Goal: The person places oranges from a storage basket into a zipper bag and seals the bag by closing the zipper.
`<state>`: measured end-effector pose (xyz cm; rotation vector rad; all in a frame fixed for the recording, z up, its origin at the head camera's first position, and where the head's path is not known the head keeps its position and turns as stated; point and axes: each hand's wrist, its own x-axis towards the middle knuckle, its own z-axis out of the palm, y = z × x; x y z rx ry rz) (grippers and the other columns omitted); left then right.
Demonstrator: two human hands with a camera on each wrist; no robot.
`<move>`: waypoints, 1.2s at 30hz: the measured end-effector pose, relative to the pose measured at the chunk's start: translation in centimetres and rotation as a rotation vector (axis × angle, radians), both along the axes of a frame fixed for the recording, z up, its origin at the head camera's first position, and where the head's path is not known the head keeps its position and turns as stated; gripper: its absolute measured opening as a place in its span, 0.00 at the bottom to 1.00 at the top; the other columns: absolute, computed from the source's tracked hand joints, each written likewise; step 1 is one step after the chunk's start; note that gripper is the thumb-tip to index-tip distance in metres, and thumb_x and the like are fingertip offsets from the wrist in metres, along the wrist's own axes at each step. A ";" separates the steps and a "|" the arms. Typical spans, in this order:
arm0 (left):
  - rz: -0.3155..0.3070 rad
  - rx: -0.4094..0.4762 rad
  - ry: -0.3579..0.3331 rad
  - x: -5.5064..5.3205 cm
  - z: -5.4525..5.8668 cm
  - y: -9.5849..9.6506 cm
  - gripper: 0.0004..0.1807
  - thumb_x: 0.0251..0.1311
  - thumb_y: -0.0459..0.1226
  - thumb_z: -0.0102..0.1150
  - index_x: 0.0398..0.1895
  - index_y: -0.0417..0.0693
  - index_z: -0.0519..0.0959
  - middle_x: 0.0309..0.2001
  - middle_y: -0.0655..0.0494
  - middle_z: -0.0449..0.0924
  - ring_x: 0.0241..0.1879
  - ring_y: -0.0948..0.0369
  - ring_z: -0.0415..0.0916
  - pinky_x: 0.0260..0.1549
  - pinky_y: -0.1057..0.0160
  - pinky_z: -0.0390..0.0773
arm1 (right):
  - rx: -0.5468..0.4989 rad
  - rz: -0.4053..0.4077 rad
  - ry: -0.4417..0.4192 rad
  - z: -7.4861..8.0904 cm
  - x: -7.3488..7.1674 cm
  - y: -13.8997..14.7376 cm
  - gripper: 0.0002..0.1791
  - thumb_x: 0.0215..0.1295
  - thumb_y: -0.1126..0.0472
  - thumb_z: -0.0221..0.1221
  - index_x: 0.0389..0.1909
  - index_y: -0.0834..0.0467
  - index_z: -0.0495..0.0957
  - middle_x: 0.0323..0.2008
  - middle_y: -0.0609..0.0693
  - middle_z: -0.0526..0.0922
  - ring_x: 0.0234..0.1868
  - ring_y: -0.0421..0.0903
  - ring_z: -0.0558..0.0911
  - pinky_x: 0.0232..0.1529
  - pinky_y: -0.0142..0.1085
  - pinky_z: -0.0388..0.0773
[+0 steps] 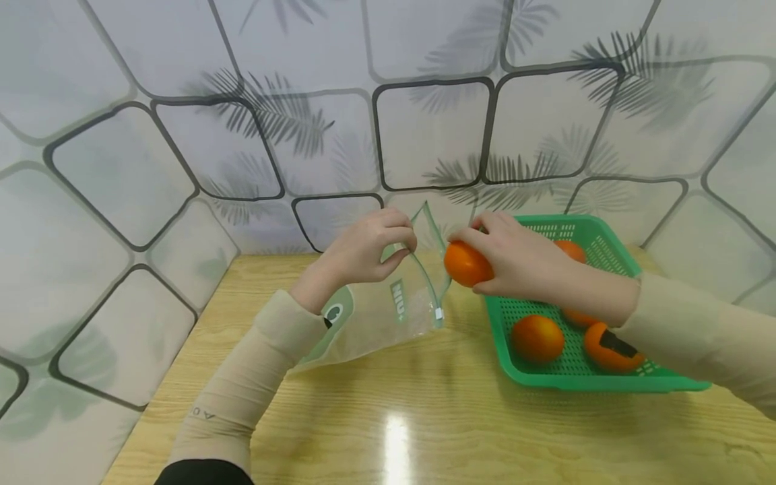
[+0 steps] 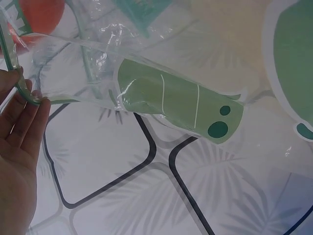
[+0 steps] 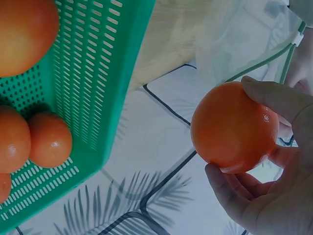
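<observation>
My left hand pinches the rim of a clear zip bag printed with green cartoon shapes. The bag's mouth gapes toward the right, and a white slider sits at its lower corner. In the left wrist view, thumb and fingers hold the green zip edge. An orange is gripped in my right hand, right beside the bag's mouth. Several more oranges lie in a green basket under my right forearm, which hides part of them.
The basket stands on the right of a wooden table, close to the patterned wall covering behind. One orange in it has a dark patch across it. Light glares off the table's front.
</observation>
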<state>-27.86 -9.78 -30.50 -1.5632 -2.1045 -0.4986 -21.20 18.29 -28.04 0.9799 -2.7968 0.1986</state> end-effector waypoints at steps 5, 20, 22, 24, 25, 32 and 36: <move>-0.006 0.004 0.000 0.1 0.1 0.0 0.07 0.59 0.24 0.67 0.34 0.45 0.83 0.37 0.52 0.81 0.41 0.53 0.79 0.47 0.55 0.81 | -0.010 0.012 0.002 0.3 0.0 -0.4 0.40 0.51 0.57 0.81 0.66 0.50 0.77 0.56 0.60 0.76 0.55 0.60 0.76 0.47 0.53 0.85; 0.012 -0.012 -0.001 0.3 0.4 0.2 0.06 0.61 0.25 0.67 0.35 0.45 0.83 0.38 0.51 0.82 0.44 0.53 0.79 0.50 0.56 0.81 | -0.034 0.023 -0.013 0.0 -0.4 -1.4 0.40 0.51 0.57 0.82 0.66 0.52 0.77 0.57 0.61 0.77 0.57 0.60 0.76 0.47 0.51 0.86; 0.014 -0.012 0.000 0.3 0.5 0.2 0.06 0.61 0.25 0.67 0.35 0.45 0.83 0.38 0.52 0.82 0.43 0.53 0.79 0.50 0.56 0.81 | -0.038 0.027 -0.017 0.0 -0.4 -1.6 0.40 0.51 0.57 0.82 0.67 0.52 0.77 0.57 0.61 0.77 0.56 0.60 0.76 0.47 0.51 0.86; 0.016 -0.014 0.000 0.4 0.5 0.3 0.06 0.62 0.25 0.66 0.36 0.45 0.84 0.38 0.52 0.82 0.43 0.53 0.79 0.49 0.56 0.81 | -0.040 0.034 -0.020 0.0 -0.5 -1.8 0.40 0.51 0.57 0.81 0.67 0.53 0.77 0.58 0.61 0.77 0.57 0.60 0.76 0.48 0.51 0.85; 0.016 -0.015 -0.001 0.4 0.5 0.3 0.06 0.62 0.25 0.66 0.36 0.45 0.84 0.38 0.52 0.82 0.43 0.53 0.79 0.50 0.56 0.81 | -0.037 0.037 -0.019 0.0 -0.6 -1.8 0.40 0.51 0.57 0.81 0.67 0.53 0.77 0.58 0.61 0.77 0.56 0.60 0.76 0.48 0.51 0.86; 0.015 -0.009 0.000 0.3 0.6 0.2 0.07 0.61 0.24 0.67 0.35 0.44 0.84 0.37 0.52 0.82 0.42 0.53 0.79 0.50 0.56 0.81 | -0.014 0.035 -0.045 0.0 -0.8 -2.2 0.41 0.52 0.56 0.81 0.69 0.53 0.76 0.58 0.61 0.77 0.56 0.60 0.76 0.47 0.50 0.86; 0.015 -0.006 0.009 0.4 0.6 0.2 0.06 0.61 0.25 0.67 0.35 0.44 0.84 0.37 0.51 0.82 0.42 0.53 0.79 0.49 0.56 0.81 | 0.001 0.018 -0.081 -0.1 -0.8 -2.4 0.43 0.52 0.55 0.82 0.70 0.53 0.76 0.59 0.60 0.78 0.56 0.59 0.77 0.47 0.49 0.86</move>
